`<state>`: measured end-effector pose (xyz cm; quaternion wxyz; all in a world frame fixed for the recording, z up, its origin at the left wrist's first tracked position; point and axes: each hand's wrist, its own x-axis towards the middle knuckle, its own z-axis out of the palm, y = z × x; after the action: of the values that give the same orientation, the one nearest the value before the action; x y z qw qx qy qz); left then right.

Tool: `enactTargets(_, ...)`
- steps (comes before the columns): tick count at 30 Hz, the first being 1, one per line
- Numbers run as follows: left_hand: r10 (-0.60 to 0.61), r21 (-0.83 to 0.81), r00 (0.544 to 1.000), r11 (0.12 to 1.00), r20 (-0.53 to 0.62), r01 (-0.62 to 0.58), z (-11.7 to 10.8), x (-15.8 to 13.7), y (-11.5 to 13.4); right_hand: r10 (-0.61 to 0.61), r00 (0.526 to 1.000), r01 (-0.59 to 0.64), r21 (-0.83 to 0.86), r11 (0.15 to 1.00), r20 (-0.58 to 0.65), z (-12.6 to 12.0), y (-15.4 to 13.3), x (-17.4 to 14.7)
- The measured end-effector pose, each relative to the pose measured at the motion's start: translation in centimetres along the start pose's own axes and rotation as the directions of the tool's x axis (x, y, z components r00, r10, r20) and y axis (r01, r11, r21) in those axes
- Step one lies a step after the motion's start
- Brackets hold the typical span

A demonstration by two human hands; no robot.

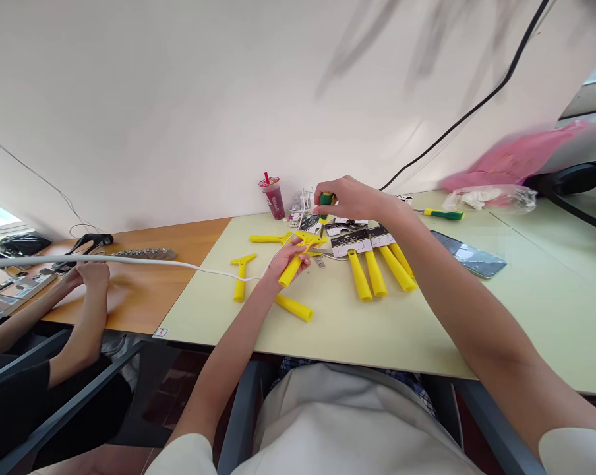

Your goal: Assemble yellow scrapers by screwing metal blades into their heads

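Note:
My left hand (279, 258) is closed round a yellow scraper handle (292, 269), its wide head turned away from me. From above, my right hand (350, 196) grips a green and yellow screwdriver (324, 214) that points down toward the scraper's head. Whether the tip touches a screw is too small to tell. Beside my left hand lie a loose yellow scraper handle (239, 280) and another handle (294, 307). To the right, several scrapers with black and white blade covers (352, 243) rest together. A small metal piece (320, 262) is on the table just right of my left hand.
A red drink cup with a straw (273, 198) stands by the wall. A second screwdriver (444, 214) and a phone-like slab (471, 254) lie at right, near plastic bags (490, 196). A white cable (179, 264) crosses the left side, where another person's hands (88, 274) work.

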<state>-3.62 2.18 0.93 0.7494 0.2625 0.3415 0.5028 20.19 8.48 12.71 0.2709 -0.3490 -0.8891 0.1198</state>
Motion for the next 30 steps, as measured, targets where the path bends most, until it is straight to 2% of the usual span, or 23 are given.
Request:
enactTargets(8,-0.005,-0.013,1.000,1.000,0.018,0.005,-0.16,0.09,-0.28,0.004,1.000,-0.004,0.011,1.000,0.008,0.03,-0.37,-0.07)
enactTargets(17,-0.013,-0.120,0.999,0.993,0.029,0.016,-0.25,0.09,-0.33,0.013,1.000,-0.013,0.009,1.000,-0.015,-0.39,-0.49,-0.28)
enactTargets(30,0.056,-0.162,0.998,0.985,0.016,-0.052,0.03,-0.41,-0.35,0.018,0.997,-0.016,0.027,0.999,-0.075,-0.70,0.14,-0.18)
